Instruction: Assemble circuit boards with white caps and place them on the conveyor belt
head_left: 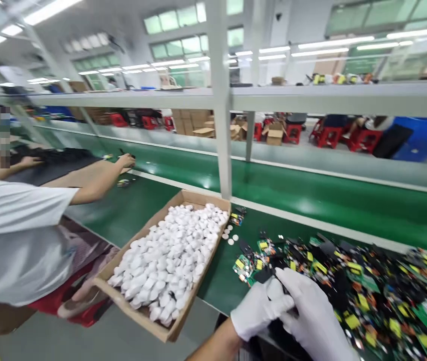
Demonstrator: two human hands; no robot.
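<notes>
hands gloved white, near right: our left hand [260, 307] and right hand [313, 313] curl together around a small black part [273, 275], grip partly hidden. circuit boards [379, 291] heaped just beyond. cardboard tray [178, 328] of white caps [168, 255] to the left. co-worker's hand [126, 160] far left on green belt [311, 193].

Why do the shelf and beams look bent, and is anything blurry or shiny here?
Head view: the wide lens bows the shelf and splays the post. Ceiling tube lights glare off the green belt. The gloved hands, left hand and right hand, and the circuit boards at right are motion-smeared. The white caps stay fairly sharp.
</notes>
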